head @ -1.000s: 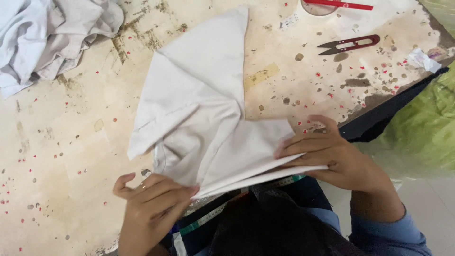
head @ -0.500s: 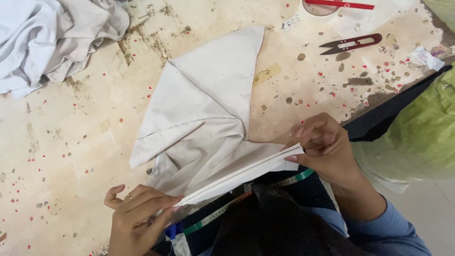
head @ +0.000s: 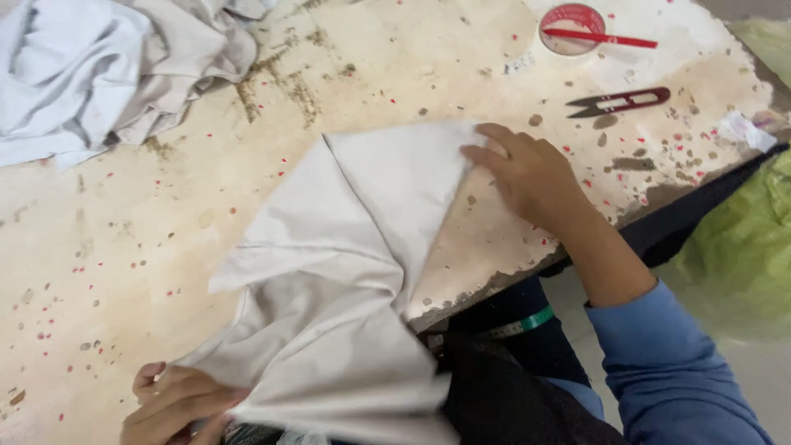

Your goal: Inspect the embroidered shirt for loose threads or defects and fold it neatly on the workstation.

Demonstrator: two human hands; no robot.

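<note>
The cloth (head: pixel 346 272) lies half on the worktop (head: pixel 124 247), half over its near edge. The left hand (head: pixel 177 404) pinches its lower corner; the right hand (head: pixel 527 177) presses flat on the far corner. Uneven pulling could skew the fold or drag it off.

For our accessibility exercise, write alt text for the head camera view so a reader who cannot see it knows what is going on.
A person's right hand presses the far corner of a pale grey cloth onto a stained worktable, while the left hand grips its near edge. A heap of white fabric lies at the far left; thread snips and a red round dish lie at the far right.
</note>
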